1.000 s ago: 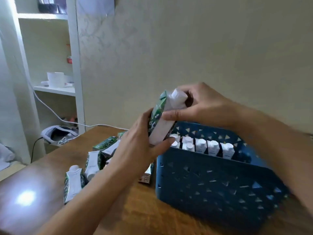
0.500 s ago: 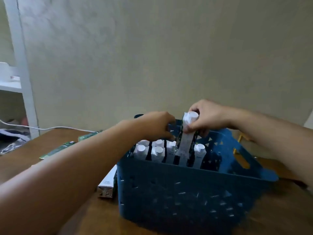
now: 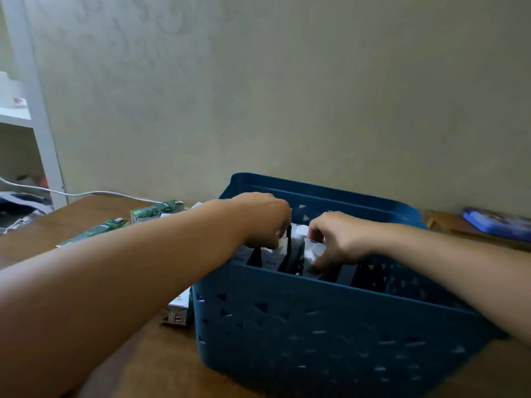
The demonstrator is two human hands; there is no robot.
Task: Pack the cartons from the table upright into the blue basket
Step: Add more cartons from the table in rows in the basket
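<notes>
The blue basket (image 3: 316, 326) stands on the wooden table (image 3: 149, 357) and holds several white-capped cartons (image 3: 271, 258) upright in its left part. My right hand (image 3: 342, 239) reaches inside and grips the top of one carton (image 3: 314, 252), which stands low among the others. Just left of it, my left hand (image 3: 264, 219) curls its fingers down over the top of a neighbouring packed carton. More green-and-white cartons lie on the table: one (image 3: 156, 209) and another (image 3: 92, 232) behind my left arm, and one (image 3: 179, 308) against the basket's left wall.
The basket's right part shows dark open room. A blue flat object (image 3: 497, 222) lies at the far right by the wall. A white shelf unit (image 3: 43, 124) stands at the left, with a white cable (image 3: 86, 193) running along the table's back edge.
The carton that both hands held above the basket a second ago has gone down among the packed ones. My left hand moved from that carton to the neighbouring tops. The view swung right.
</notes>
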